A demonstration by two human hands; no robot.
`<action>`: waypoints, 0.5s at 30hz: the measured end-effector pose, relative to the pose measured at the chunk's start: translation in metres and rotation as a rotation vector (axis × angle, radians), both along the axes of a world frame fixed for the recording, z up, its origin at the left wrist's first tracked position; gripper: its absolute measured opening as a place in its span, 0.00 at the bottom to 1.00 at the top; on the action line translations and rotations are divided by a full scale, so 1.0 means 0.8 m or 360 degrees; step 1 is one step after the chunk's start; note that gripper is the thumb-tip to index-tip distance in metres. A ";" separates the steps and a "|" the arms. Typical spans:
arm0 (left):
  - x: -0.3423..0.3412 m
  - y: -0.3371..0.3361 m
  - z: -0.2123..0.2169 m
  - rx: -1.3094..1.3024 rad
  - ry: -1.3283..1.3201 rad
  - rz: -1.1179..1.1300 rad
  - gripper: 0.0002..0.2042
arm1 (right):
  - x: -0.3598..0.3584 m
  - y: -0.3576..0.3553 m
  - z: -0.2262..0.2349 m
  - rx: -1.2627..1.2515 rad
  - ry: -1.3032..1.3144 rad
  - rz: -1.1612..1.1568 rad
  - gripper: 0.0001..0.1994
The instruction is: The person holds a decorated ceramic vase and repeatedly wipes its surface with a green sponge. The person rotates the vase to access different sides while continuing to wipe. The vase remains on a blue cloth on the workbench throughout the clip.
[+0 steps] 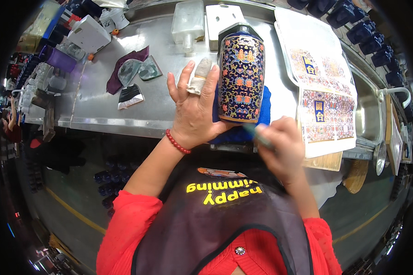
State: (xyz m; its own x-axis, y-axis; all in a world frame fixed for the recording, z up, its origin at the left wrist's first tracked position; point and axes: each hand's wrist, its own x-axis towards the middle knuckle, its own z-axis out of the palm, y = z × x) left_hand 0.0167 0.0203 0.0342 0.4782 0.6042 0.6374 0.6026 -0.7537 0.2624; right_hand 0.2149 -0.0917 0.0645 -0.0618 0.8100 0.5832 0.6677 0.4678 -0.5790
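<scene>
A dark blue vase-shaped bottle (242, 75) with a colourful floral pattern lies on its side, its lower end toward me. My left hand (191, 103) is beside it, fingers stretched and spread, with the thumb against the lower left edge. A whitish wrap (200, 77) covers one of its fingers. My right hand (284, 149), blurred by motion, is closed around a greenish scraper-like tool (263, 138). The tool's tip is close to the bottle's lower edge; whether it touches is unclear. A blue cloth (234, 134) lies under the bottle, and a dark holder (254, 30) shows at its far end.
Printed pattern sheets (328, 114) lie on the right, beside a sink (369, 107) with a ladle (379, 158). Scraps of cloth (126, 68) rest on the metal table (156, 103). A clear container (188, 23) and a white box (224, 18) stand behind.
</scene>
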 end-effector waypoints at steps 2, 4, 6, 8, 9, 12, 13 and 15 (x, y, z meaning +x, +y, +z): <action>0.001 -0.002 0.002 0.0008 0.0028 -0.0011 0.54 | 0.007 -0.002 -0.002 0.0095 -0.0127 -0.0187 0.24; 0.003 -0.002 0.008 0.0073 0.0106 -0.0033 0.52 | 0.009 -0.008 -0.003 -0.0011 -0.0091 0.0234 0.23; 0.007 -0.003 0.012 0.0235 0.0089 -0.0046 0.52 | 0.013 -0.016 -0.002 -0.0259 0.0021 0.0325 0.20; 0.003 0.000 0.012 0.0119 0.0019 -0.0182 0.52 | 0.022 -0.017 -0.010 -0.0166 0.0214 -0.0043 0.15; -0.002 0.004 0.011 -0.0058 -0.0034 -0.0299 0.52 | 0.027 -0.017 -0.016 -0.0153 0.0389 -0.0210 0.14; -0.011 0.028 0.006 -0.0512 -0.0442 -0.0451 0.48 | 0.038 -0.014 -0.031 -0.0162 0.0262 -0.0314 0.23; -0.011 0.041 0.005 -0.0809 -0.0661 -0.0435 0.46 | 0.037 -0.009 -0.036 -0.0125 0.0248 -0.0261 0.26; -0.006 0.076 0.009 -0.1266 -0.0854 -0.0507 0.29 | 0.031 -0.011 -0.037 -0.0336 -0.0071 -0.0268 0.33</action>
State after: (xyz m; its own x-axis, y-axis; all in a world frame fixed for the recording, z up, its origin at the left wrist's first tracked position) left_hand 0.0117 0.0811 0.0414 0.4601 0.8415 0.2831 0.0586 -0.3470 0.9360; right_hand 0.2400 -0.1005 0.0348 0.0621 0.9144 0.3999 0.7531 0.2200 -0.6200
